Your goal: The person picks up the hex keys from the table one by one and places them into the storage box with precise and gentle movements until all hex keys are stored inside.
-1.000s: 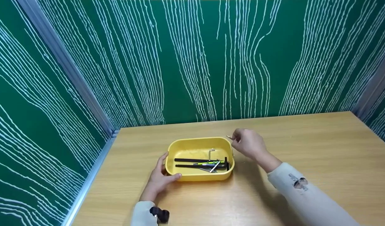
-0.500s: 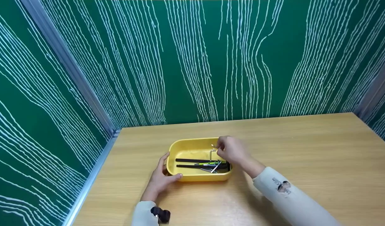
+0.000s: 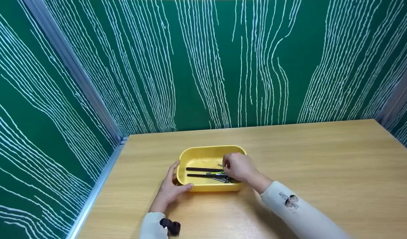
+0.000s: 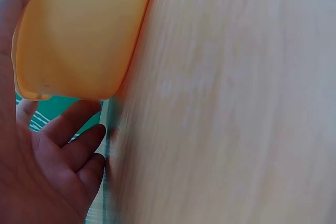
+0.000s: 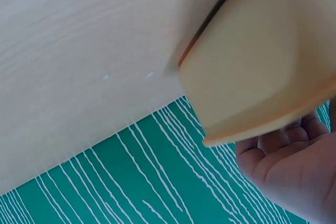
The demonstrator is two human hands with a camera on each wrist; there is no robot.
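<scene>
A yellow plastic tub stands on the table, and my left hand grips its left end with the thumb on the near rim. In the left wrist view, several fingers lie bent beside the tub's end. My right hand reaches down inside the tub's right part, pinching a thin metal rod whose tip alone shows. Two long black hex keys lie in the tub, with a yellow-green item and thin silver pieces near them. My right hand covers their right ends.
The wooden table runs beyond the tub on all sides. Behind it rises a green wall with white wavy lines, with a grey metal post at the left corner.
My right hand has moved left and down, from outside the tub's right rim to inside it, with the thin rod in its fingers. The left hand keeps its hold.
</scene>
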